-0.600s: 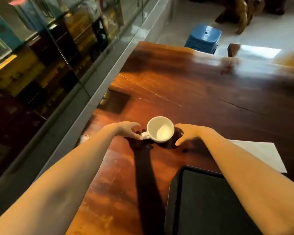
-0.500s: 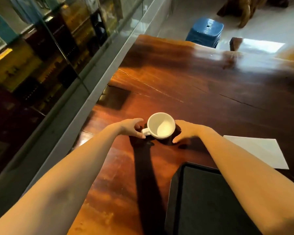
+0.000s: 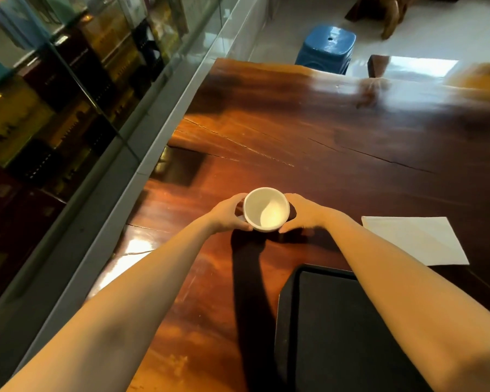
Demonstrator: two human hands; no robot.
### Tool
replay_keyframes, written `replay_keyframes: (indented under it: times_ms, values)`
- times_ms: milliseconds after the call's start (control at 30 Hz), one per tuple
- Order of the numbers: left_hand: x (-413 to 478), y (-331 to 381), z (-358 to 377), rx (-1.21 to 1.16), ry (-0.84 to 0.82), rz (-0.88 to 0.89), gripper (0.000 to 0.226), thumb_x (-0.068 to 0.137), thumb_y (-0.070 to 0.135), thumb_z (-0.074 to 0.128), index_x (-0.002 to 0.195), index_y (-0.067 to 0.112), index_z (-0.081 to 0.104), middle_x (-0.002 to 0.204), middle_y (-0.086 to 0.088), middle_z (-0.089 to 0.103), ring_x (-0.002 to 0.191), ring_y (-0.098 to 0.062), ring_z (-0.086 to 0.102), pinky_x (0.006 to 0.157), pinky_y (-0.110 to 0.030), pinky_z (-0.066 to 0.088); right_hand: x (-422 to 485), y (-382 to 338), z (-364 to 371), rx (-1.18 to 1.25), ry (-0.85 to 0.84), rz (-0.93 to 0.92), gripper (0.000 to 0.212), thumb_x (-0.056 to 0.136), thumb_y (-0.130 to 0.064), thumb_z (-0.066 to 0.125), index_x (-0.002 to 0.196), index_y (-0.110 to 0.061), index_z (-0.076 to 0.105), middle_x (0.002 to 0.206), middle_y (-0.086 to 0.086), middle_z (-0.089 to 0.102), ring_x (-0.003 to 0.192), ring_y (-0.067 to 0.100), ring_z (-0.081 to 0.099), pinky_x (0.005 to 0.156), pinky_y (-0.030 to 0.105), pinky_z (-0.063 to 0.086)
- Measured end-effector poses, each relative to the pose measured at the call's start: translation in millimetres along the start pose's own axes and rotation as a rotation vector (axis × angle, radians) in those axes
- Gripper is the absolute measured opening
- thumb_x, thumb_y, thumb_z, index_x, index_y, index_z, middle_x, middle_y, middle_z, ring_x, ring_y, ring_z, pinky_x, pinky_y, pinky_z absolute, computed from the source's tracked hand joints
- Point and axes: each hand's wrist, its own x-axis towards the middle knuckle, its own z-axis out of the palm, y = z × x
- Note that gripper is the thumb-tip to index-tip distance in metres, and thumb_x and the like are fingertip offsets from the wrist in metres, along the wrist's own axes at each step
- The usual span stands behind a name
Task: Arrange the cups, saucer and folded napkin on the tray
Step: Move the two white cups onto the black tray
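A white cup [image 3: 266,209] stands upright and empty over the wooden table [image 3: 337,142], just beyond the tray. My left hand [image 3: 229,215] wraps its left side and hides the handle. My right hand [image 3: 303,213] presses against its right side. A dark shape shows under the cup between my fingers; I cannot tell whether it is a saucer or shadow. The black tray [image 3: 337,321] lies near me at the lower right, partly under my right forearm, with nothing on it. A white folded napkin [image 3: 416,239] lies flat on the table to the right of the cup.
A glass-fronted cabinet [image 3: 54,94] with boxes runs along the table's left edge. A blue stool [image 3: 327,49] stands on the floor beyond the table's far end.
Both hands have closed in from the sides until they clasp the cup. The handle, visible before, is now covered by my left hand.
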Motion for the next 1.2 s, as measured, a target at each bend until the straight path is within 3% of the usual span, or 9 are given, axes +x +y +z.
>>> replay_keyframes:
  times_ms: [100, 233, 333, 467, 667, 867, 1033, 1200]
  values:
    - [-1, 20, 6, -0.006, -0.028, 0.014, 0.083, 0.068, 0.014, 0.082, 0.138, 0.018, 0.038, 0.137, -0.004, 0.049, 0.119, -0.022, 0.048, 0.094, -0.031, 0.04, -22, 2, -9, 0.049, 0.014, 0.013, 0.076, 0.069, -0.005, 0.079, 0.134, -0.017, 0.04, 0.135, 0.001, 0.048, 0.122, 0.014, 0.043, 0.105, 0.035, 0.032]
    - [2, 61, 20, 0.048, -0.043, 0.089, 0.082, 0.067, 0.017, 0.083, 0.136, 0.019, 0.04, 0.136, -0.003, 0.049, 0.115, -0.017, 0.047, 0.094, -0.03, 0.039, -63, 9, -31, 0.118, 0.068, 0.064, 0.066, 0.073, -0.006, 0.076, 0.111, -0.045, 0.039, 0.109, -0.034, 0.04, 0.096, -0.019, 0.045, 0.093, 0.017, 0.033]
    - [4, 95, 39, 0.066, -0.045, 0.138, 0.082, 0.067, 0.02, 0.083, 0.136, 0.019, 0.04, 0.135, -0.004, 0.05, 0.113, -0.016, 0.048, 0.094, -0.031, 0.039, -99, 20, -48, 0.196, 0.103, 0.072, 0.066, 0.074, -0.002, 0.074, 0.114, -0.041, 0.04, 0.109, -0.029, 0.041, 0.101, -0.012, 0.047, 0.081, 0.005, 0.04]
    - [-1, 139, 74, 0.063, -0.021, 0.204, 0.081, 0.067, 0.021, 0.083, 0.135, 0.02, 0.041, 0.132, -0.003, 0.052, 0.11, -0.015, 0.049, 0.091, -0.029, 0.04, -151, 37, -67, 0.264, 0.185, 0.1, 0.08, 0.073, 0.002, 0.073, 0.136, -0.028, 0.032, 0.129, -0.008, 0.037, 0.116, 0.012, 0.038, 0.093, 0.027, 0.036]
    - [-17, 197, 137, 0.058, -0.011, 0.26, 0.081, 0.066, 0.021, 0.083, 0.136, 0.02, 0.041, 0.13, -0.001, 0.054, 0.108, -0.013, 0.05, 0.088, -0.027, 0.04, -234, 67, -87, 0.28, 0.206, 0.08, 0.07, 0.075, 0.002, 0.07, 0.119, -0.042, 0.036, 0.115, -0.02, 0.044, 0.105, 0.003, 0.047, 0.074, 0.014, 0.043]
    - [-36, 233, 206, 0.057, -0.021, 0.226, 0.079, 0.066, 0.02, 0.082, 0.133, 0.025, 0.042, 0.126, 0.002, 0.054, 0.107, -0.012, 0.051, 0.086, -0.027, 0.043, -302, 109, -88, 0.294, 0.224, 0.13, 0.074, 0.076, -0.001, 0.071, 0.13, -0.033, 0.033, 0.124, -0.009, 0.041, 0.115, 0.012, 0.042, 0.097, 0.033, 0.038]
    - [-54, 239, 252, 0.02, -0.021, 0.241, 0.08, 0.066, 0.02, 0.082, 0.135, 0.024, 0.042, 0.129, 0.001, 0.055, 0.108, -0.012, 0.053, 0.087, -0.028, 0.046, -339, 141, -78, 0.348, 0.179, 0.128, 0.073, 0.074, -0.001, 0.072, 0.125, -0.037, 0.035, 0.119, -0.014, 0.044, 0.111, 0.01, 0.046, 0.091, 0.027, 0.041]
    - [-67, 225, 293, -0.023, -0.043, 0.136, 0.078, 0.067, 0.018, 0.081, 0.135, 0.021, 0.043, 0.129, -0.002, 0.056, 0.109, -0.015, 0.054, 0.089, -0.028, 0.045, -349, 172, -53, 0.36, 0.147, 0.143, 0.072, 0.074, 0.0, 0.071, 0.122, -0.038, 0.034, 0.119, -0.017, 0.041, 0.113, 0.01, 0.041, 0.098, 0.032, 0.036]
